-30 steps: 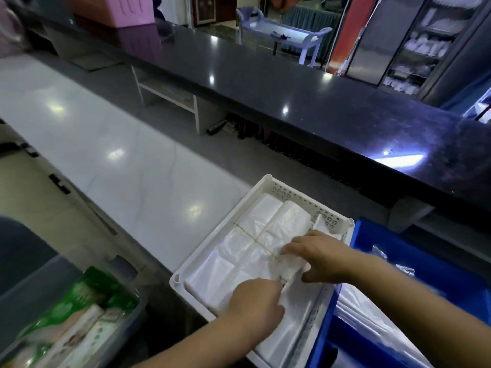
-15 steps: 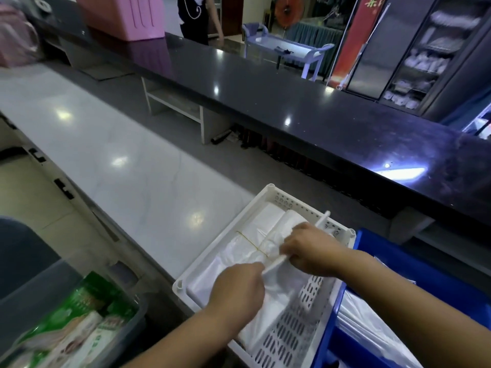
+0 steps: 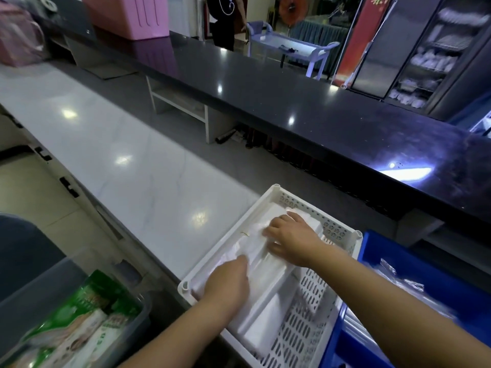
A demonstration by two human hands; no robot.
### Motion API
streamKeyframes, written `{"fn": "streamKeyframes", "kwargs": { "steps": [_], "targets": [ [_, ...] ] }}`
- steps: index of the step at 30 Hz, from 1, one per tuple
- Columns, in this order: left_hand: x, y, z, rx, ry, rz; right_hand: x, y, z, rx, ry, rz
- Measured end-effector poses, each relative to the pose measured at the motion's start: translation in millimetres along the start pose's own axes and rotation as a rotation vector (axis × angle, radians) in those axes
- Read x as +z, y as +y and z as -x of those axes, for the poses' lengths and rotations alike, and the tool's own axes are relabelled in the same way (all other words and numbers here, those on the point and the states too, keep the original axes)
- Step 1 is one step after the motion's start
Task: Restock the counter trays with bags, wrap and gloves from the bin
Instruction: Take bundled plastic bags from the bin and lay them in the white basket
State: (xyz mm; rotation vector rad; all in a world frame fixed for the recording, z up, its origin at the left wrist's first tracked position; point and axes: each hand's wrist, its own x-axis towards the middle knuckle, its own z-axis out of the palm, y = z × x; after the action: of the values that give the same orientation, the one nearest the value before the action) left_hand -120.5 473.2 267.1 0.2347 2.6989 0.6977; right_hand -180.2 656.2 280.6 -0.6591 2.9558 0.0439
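In the lower centre, the right hand [image 3: 292,241] pressed flat, fingers straight, on the bags [image 3: 268,280] in the tray [image 3: 313,314]. The left hand [image 3: 228,284] hid its own fingertips, so its grip could not be told.

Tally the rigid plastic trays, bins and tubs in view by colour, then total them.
White perforated plastic tray: 1
Blue plastic bin: 1
Pink plastic container: 1
Grey translucent plastic tub: 1
Total: 4
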Motion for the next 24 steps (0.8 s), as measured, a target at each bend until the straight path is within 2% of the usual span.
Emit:
{"fn": "streamKeyframes", "kwargs": {
  "steps": [4,8,12,15,17,21,24],
  "targets": [
    [11,4,6,0.024,-0.035,0.075,14,5,17,0.036,0.098,-0.068],
    [1,-2,2,-0.020,0.069,0.099,11,3,8,0.072,0.202,-0.062],
    [-11,-6,2,0.038,0.138,-0.026,9,-4,-1,0.115,0.140,-0.088],
    [-9,-3,5,0.210,0.220,-0.257,12,-7,7,0.128,0.204,-0.125],
    [-5,-3,6,0.300,0.103,-0.277,18,-8,12,0.103,0.164,-0.111],
    [11,-10,4,0.380,-0.127,-0.381,32,-7,11,0.118,-0.064,-0.092],
    [19,-14,5,0.366,-0.195,-0.437,39,1,7,0.091,-0.072,-0.069]
  ]
}}
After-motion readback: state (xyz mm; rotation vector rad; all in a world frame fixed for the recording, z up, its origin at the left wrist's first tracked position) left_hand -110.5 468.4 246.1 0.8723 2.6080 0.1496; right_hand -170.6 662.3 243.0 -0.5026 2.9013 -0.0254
